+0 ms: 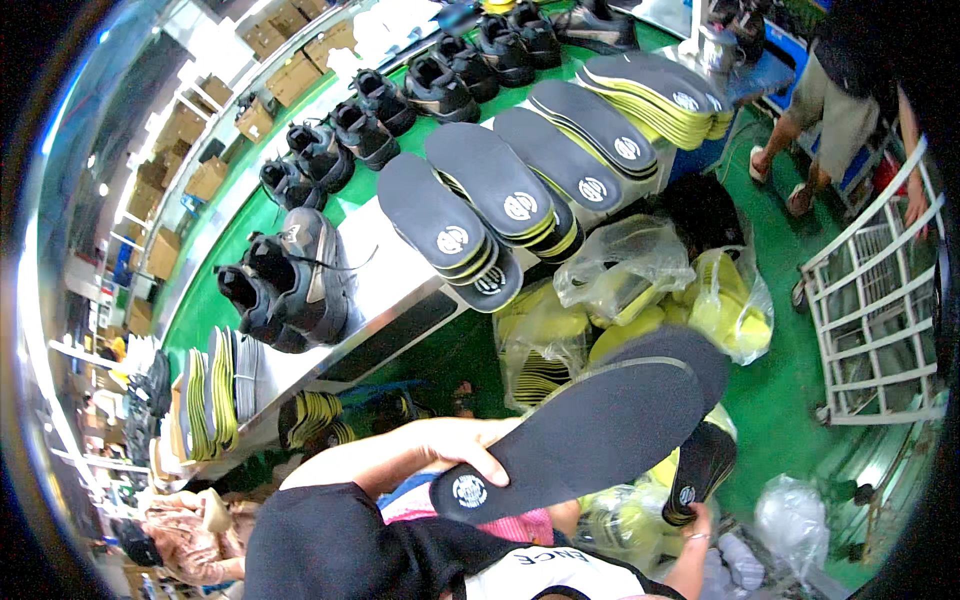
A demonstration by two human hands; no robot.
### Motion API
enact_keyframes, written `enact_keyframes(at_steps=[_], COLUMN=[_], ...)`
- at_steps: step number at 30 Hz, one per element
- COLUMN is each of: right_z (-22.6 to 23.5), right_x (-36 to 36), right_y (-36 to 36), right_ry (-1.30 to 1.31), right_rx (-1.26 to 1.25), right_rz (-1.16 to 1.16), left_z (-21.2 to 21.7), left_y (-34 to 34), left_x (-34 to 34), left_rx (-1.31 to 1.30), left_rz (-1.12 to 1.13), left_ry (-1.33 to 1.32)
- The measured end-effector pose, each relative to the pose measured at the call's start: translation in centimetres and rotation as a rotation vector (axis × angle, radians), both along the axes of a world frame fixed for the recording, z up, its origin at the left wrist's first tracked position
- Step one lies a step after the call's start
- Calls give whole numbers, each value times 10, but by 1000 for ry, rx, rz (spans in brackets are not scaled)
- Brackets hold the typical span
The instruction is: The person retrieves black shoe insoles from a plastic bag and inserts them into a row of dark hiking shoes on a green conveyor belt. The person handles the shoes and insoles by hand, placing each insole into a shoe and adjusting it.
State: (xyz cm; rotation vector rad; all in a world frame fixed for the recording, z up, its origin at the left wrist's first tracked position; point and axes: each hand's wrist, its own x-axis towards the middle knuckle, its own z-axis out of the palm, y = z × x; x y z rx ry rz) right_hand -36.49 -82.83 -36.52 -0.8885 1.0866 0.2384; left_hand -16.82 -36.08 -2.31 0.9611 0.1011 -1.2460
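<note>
My left hand is closed round the heel end of a pair of black shoe insoles, thumb on top and fingers hidden beneath. These insoles overlap and stretch away to the right in front of me. Lower right, my right hand grips the heel end of another dark insole, which points upward. White round marks show on the heels. Beyond my hands, piles of grey insoles with yellow-green undersides line the edge of the white table.
Several black shoes stand in a row along the green bench. Under the table lie clear plastic bags of yellow-green insoles. A white-barred cart stands at right, with another person behind it.
</note>
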Motion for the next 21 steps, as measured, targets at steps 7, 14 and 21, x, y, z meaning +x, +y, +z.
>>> enact_keyframes(at_steps=[7,14,21], right_z=[238,396,390], right_x=[71,272,387], right_y=[141,332,464], right_ry=[-502,-780,-589], right_rx=[191,313,-185], right_rz=[-237,166,93], left_z=[120,86,48], left_y=[81,206,207], left_x=[86,216,244], left_rx=[225,13,397], left_rz=[480,580,477], left_ry=[-297,-18,-52])
